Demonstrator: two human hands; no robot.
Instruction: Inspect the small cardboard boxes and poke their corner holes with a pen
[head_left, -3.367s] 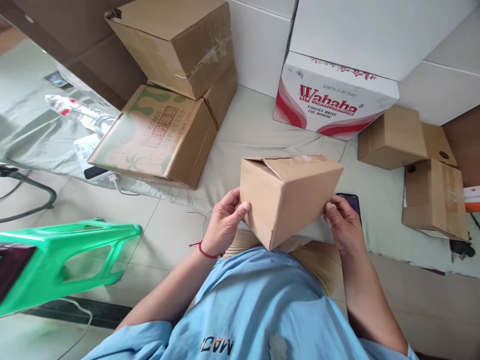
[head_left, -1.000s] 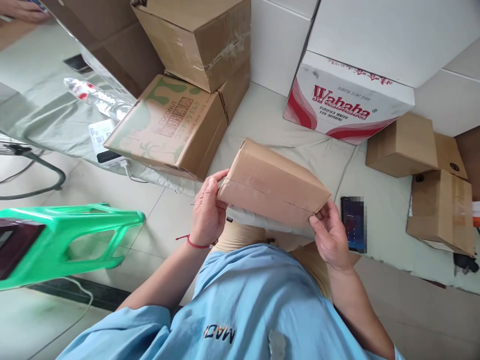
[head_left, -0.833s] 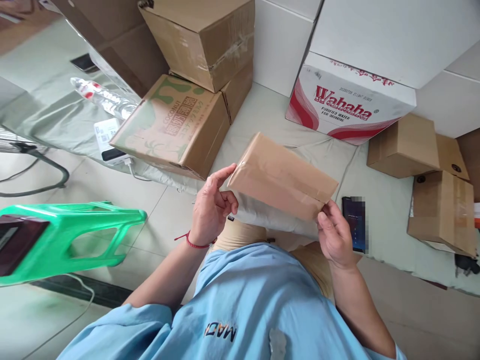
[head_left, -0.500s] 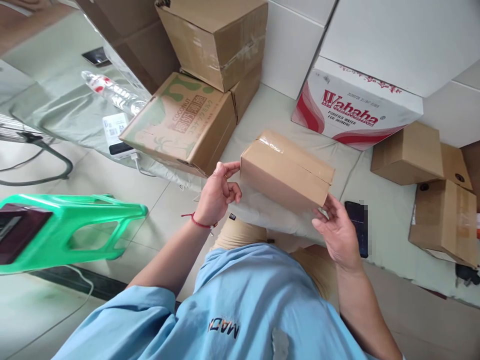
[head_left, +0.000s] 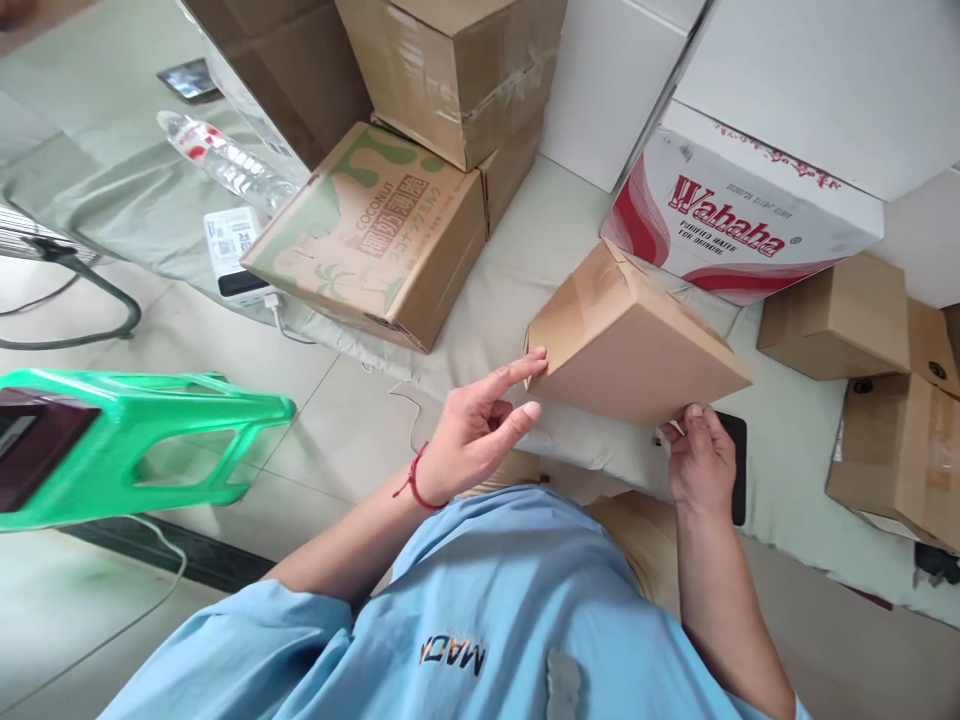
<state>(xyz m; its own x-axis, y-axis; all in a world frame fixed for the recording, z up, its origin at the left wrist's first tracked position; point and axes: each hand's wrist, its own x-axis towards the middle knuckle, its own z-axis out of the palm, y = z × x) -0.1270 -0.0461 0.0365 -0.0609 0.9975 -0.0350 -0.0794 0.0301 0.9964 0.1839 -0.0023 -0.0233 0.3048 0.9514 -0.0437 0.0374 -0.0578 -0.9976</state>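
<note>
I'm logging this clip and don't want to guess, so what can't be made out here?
Head view only.
Inside of the small cardboard box: hidden by its own walls.
Most of the phone: covered by the right hand and the box.
Part of the green stool: cut off by the left edge.
Label on the white device beside the coconut carton: print too small to read.

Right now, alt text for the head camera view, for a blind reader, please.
A person in a light blue shirt holds a small plain brown cardboard box tilted: right hand gripping its near right corner, left hand touching its near left corner. Larger cardboard cartons and a black phone lie on pale cloth behind it; a green plastic stool is at left.
</note>
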